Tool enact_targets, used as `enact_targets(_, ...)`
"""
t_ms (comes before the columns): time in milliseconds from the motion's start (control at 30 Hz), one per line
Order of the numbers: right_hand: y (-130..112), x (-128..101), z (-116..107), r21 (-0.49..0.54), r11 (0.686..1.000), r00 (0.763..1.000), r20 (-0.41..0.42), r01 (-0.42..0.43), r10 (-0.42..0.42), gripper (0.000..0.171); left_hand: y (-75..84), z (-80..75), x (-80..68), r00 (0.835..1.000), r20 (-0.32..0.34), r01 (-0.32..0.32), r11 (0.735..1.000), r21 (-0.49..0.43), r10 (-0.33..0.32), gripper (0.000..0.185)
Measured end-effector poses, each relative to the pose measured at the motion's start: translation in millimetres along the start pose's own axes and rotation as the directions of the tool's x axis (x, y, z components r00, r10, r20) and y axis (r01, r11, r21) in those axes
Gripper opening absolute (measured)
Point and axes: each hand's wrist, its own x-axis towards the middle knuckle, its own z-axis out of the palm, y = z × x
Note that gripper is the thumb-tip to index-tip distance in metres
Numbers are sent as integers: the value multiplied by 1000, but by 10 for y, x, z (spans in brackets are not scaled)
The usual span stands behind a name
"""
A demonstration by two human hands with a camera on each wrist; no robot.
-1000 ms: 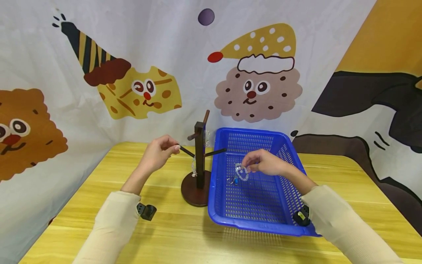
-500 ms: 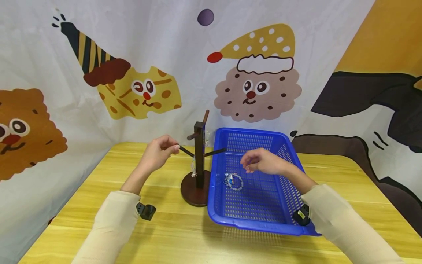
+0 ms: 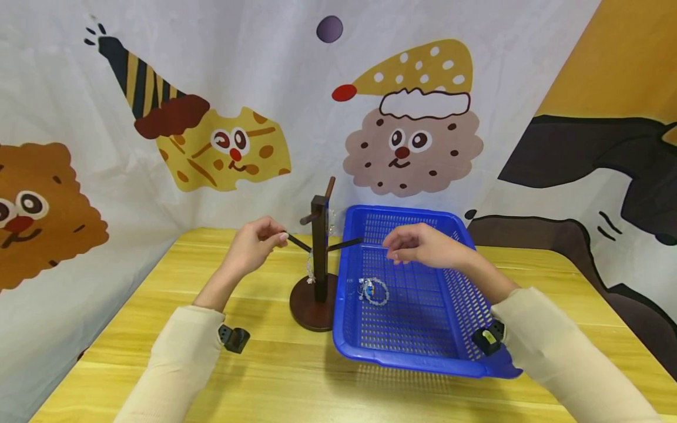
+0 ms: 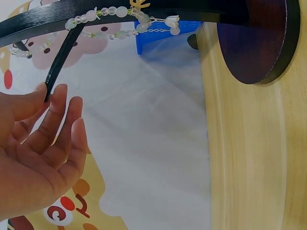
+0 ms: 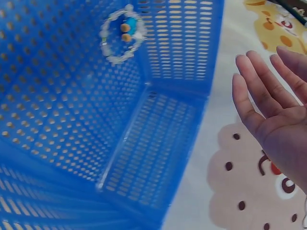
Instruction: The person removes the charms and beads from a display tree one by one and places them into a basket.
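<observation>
Perforated glossy plastic basket, dark polished wooden stand, glassy bead bracelet

My blue perforated basket holds a clear bracelet with blue and orange beads; dark brown stand, yellow desk.

sleeves: long, cream knit | wrist cameras: small, black, one per wrist

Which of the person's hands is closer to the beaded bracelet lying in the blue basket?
Right. The right hand hovers open just above the beaded bracelet on the blue basket floor; the left hand is outside the basket, pinching a peg tip of the wooden stand.
</observation>
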Motion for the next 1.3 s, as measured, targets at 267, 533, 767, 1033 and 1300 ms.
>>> enact_targets(267,-292,58,13,-21,998,999,5,53,-53,19,1,0,6,1000,0,6,1000,3,-6,12)
enact_targets(533,-443,117,106,-29,994,994,22,109,-108,26,11,5,1,1000,-12,7,1000,15,-7,12)
enact_targets(767,-482,132,145,-55,992,994,16,110,-109,28,19,-23,-19,1000,-20,2,999,38,-1,15)
enact_targets(1033,-486,138,156,-80,992,995,13,98,-97,27,194,-155,-107,997,-63,-46,998,50,49,21)
enact_targets(1300,-493,144,167,-76,993,996,8,92,-92,26,591,-194,-252,971,-110,-209,978,26,211,19)
